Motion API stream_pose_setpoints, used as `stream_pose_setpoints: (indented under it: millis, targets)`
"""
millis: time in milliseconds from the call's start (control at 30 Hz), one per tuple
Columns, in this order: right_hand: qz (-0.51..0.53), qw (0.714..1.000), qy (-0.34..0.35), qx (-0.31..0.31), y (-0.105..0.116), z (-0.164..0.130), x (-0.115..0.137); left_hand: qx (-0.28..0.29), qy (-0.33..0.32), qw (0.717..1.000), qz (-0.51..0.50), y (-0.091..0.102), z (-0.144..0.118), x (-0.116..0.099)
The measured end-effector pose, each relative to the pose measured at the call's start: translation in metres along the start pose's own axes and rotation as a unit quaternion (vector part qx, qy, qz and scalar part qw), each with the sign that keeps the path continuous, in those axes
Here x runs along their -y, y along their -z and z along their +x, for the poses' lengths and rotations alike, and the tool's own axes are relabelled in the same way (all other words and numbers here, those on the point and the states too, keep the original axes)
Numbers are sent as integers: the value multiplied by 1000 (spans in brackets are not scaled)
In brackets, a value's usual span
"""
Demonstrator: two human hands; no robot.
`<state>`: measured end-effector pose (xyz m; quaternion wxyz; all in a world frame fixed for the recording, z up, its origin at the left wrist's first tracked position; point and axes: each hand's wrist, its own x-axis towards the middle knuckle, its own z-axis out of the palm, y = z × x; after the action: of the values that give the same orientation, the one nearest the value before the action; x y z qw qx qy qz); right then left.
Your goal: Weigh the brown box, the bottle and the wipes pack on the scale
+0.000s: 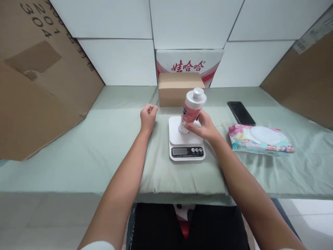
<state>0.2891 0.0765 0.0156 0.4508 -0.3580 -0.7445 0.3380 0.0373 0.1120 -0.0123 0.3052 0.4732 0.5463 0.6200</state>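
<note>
The right hand (205,126) grips a stiff, likely light, smooth plastic bottle (191,109) low on its body, tilted over a kitchen scale (186,147), while the left hand (148,116) rests fisted and empty.

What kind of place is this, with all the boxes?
Probably a makeshift packing or weighing station: a white digital kitchen scale sits on a green cloth-covered table, a small brown cardboard box behind it, and large cardboard sheets alongside.

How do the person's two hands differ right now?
The right hand grips a pink-and-white bottle, tilted over the scale; the left hand holds nothing. The left hand is curled into a loose fist resting on the green cloth beside the scale; the right is over the scale's platform. Both are bare.
</note>
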Motion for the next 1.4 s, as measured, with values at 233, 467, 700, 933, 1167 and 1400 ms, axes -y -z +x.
stream_pose_setpoints:
  millis: [233,467,700,933,1167,1400]
  targets:
    - [83,976,11,-201,2,9,-9,-1,13,1000,13,-1,-1,-2]
    - [-96,903,-43,-416,42,14,-57,3,5,1000,15,-1,-2,-2]
    - [-83,896,-83,-427,61,17,-91,0,-1,1000,21,-1,0,4]
    - [-138,875,-99,-454,67,18,-103,-2,-29,999,40,-2,3,6]
    - [-275,872,57,-402,47,8,-57,61,-11,998,-17,-13,14,19]
    - [10,959,-98,-265,17,43,-78,173,7,982,-71,-32,9,22]
